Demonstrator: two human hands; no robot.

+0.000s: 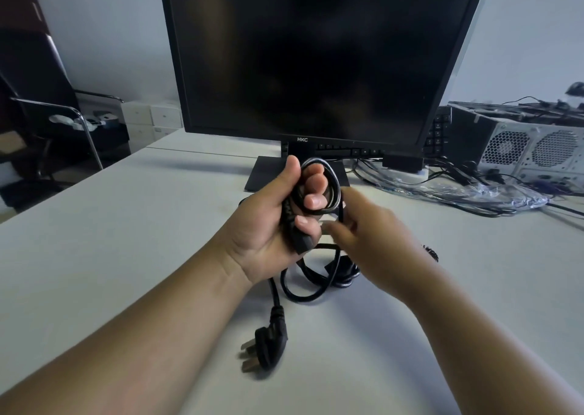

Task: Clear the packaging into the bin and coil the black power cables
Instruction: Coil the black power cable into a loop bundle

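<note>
My left hand (284, 222) is raised over the white table (126, 241) and closed around the socket end and a small loop of a black power cable (331, 190). The rest of that cable drops to the table in loose loops (303, 291), and its three-pin plug (268, 345) lies near my left forearm. My right hand (369, 241) is blurred, just right of the loop, with its fingers near the cable; whether it grips the cable is unclear. Clear plastic packaging (493, 193) lies at the right among other black cables (486, 212).
A dark HKC monitor (316, 57) stands straight ahead on its stand, with a keyboard (437, 133) behind it. A computer case (531, 149) lies at the far right. A chair (63, 120) and white boxes (151, 120) are beyond the table's left edge.
</note>
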